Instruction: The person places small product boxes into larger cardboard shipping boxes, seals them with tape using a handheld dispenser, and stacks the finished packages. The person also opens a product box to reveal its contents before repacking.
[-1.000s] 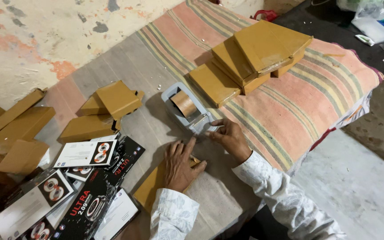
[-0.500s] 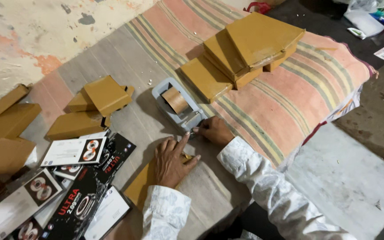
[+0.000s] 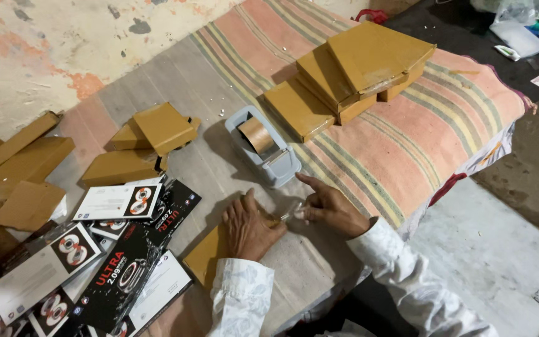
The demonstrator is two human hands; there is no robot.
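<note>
both hands low by the grey tape dispenser (image 3: 263,153): left hand (image 3: 249,228) pressed flat on brown box (image 3: 206,254), right hand (image 3: 329,207) pinching clear tape strip (image 3: 288,213); best kept taut, laid squarely.

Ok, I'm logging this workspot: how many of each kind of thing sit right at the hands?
Grey tape dispenser: 1
Brown tape roll in it: 1
Brown flat box under the left hand: 1
Clear tape strip pinched by the right hand: 1
Total: 4
</note>
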